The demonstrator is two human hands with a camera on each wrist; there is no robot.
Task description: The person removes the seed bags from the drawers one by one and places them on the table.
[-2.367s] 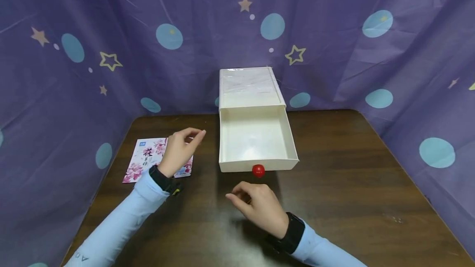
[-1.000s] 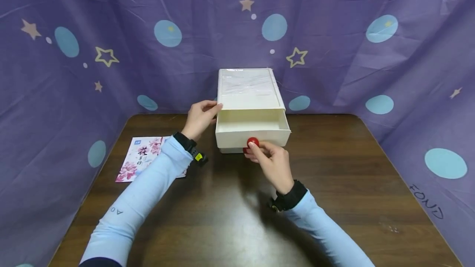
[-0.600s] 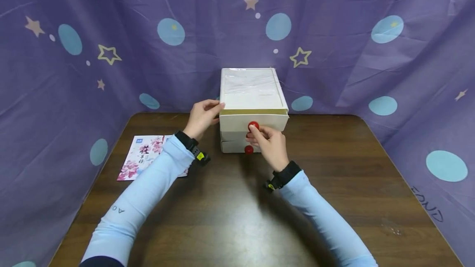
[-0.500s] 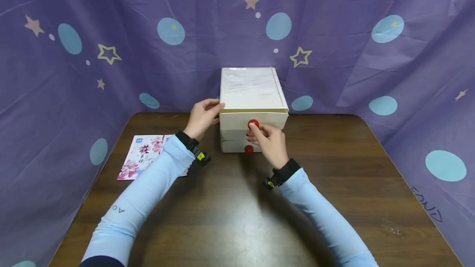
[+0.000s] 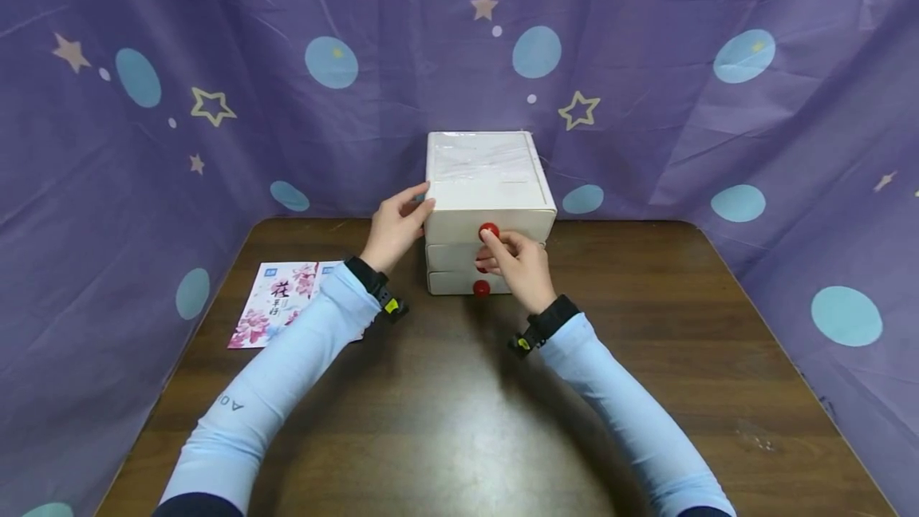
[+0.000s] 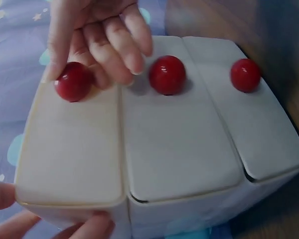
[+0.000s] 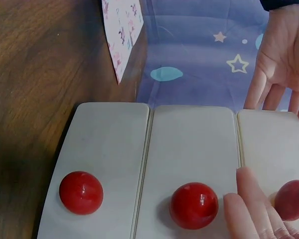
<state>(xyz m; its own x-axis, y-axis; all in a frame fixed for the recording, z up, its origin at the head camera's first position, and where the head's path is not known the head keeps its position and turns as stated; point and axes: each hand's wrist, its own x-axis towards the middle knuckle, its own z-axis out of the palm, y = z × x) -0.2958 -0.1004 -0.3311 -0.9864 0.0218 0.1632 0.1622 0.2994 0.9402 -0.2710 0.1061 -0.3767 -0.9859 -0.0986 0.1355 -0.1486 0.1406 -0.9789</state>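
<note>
A white box (image 5: pixel 488 182) with three drawers stands at the far middle of the worktop (image 5: pixel 646 357), against the purple cloth (image 5: pixel 215 38). All three drawers sit flush. The right hand (image 5: pixel 518 266) is at the top drawer (image 5: pixel 459 226) — its fingers (image 6: pixel 117 45) loosely curled, the fingertips touching the red top knob (image 5: pixel 489 230); whether they pinch it, I cannot tell. The left hand (image 5: pixel 395 226) rests on the box's left side, fingers straight and together. The bottom knob (image 5: pixel 482 288) shows near the right wrist. A flowered card (image 5: pixel 276 313) lies left on the worktop.
</note>
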